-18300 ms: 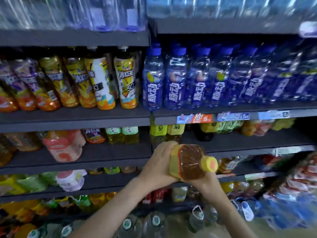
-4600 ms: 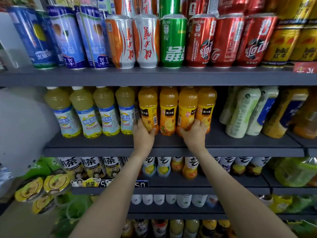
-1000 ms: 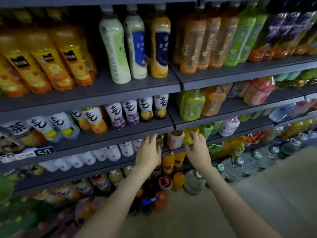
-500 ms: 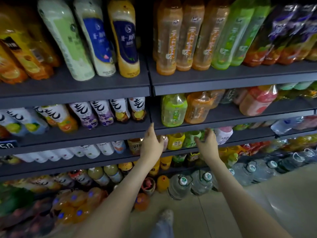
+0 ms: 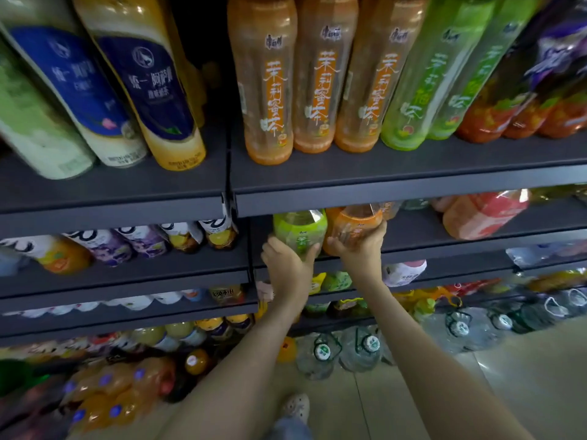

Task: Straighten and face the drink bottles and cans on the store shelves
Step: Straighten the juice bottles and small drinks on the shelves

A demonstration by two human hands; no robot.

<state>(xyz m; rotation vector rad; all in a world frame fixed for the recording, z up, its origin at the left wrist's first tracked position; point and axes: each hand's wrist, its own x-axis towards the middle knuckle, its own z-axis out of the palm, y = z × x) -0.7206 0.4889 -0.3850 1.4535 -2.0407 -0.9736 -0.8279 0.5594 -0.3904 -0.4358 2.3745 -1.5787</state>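
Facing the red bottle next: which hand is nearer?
Right. The right hand grips the orange bottle, left of the red bottle; the left hand grips the green bottle, farther left.

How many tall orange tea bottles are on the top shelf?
3, side by side at the front of the top shelf: left bottle, middle bottle, right bottle, just left of the green bottles. More may be hidden behind them.

One camera sits on the person's head. It looks forward and down at the shelves [image 5: 397, 177], close enough to touch. Tall bottles [image 5: 270, 90] fill the top, from 10 to 2 o'clock. The left hand [image 5: 286, 265] and right hand [image 5: 362, 249] sit near the middle. The floor [image 5: 524, 392] and a shoe [image 5: 295, 406] show from 4 to 6 o'clock.
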